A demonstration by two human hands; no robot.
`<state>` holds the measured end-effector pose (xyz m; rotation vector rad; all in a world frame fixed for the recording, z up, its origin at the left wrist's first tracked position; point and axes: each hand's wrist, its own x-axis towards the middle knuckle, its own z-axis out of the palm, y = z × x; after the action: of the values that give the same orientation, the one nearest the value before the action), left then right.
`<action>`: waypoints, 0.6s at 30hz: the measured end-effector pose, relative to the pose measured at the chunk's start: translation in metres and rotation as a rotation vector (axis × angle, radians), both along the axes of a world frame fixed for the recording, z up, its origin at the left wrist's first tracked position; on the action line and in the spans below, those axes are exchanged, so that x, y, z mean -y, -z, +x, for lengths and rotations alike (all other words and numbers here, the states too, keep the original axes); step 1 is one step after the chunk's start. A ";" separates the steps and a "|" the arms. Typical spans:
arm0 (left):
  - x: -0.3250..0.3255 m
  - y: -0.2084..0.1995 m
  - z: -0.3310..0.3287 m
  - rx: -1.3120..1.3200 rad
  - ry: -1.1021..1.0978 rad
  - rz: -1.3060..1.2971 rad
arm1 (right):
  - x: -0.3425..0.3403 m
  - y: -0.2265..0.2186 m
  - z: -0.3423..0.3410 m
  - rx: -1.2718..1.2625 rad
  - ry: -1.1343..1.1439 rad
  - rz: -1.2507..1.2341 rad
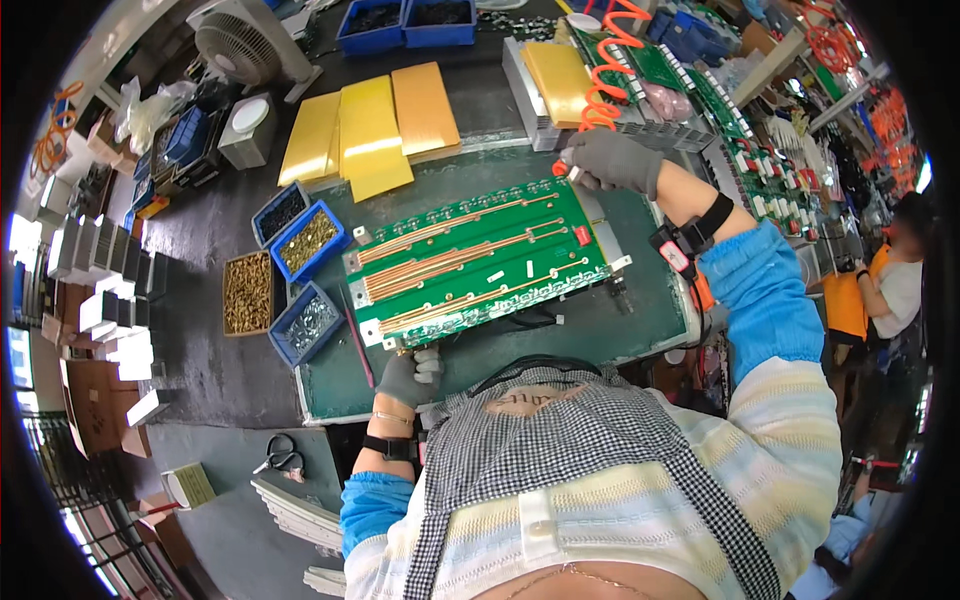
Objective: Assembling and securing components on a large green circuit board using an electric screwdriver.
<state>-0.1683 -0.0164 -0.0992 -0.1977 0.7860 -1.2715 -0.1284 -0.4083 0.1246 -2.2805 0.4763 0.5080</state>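
Note:
A green circuit board (470,265) with copper-coloured bars and rows of solder points lies across the green mat in front of me. My left hand (412,378), in a grey glove, is closed at the board's near left corner; what its fingers hold, if anything, is too small to make out. My right hand (612,162), also gloved, is closed at the far right corner around a small tool with a red end (560,168). A coiled orange hose (600,100) hangs down close to this hand; where it ends is hidden.
Blue bins of small metal parts (310,242) and a box of brass pieces (248,292) stand left of the board. Yellow sheets (372,130) lie beyond it. Stacked boards (655,68) fill the back right. Scissors (283,457) lie at lower left. Another person (890,285) is at far right.

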 end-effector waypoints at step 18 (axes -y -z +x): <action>-0.004 -0.163 0.101 1.357 0.093 0.748 | 0.017 0.006 -0.096 0.399 0.400 0.502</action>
<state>-0.0673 -0.0129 0.0634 1.2057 0.0145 -0.8253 -0.2242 -0.4254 0.1184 -1.6856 0.5149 -0.0360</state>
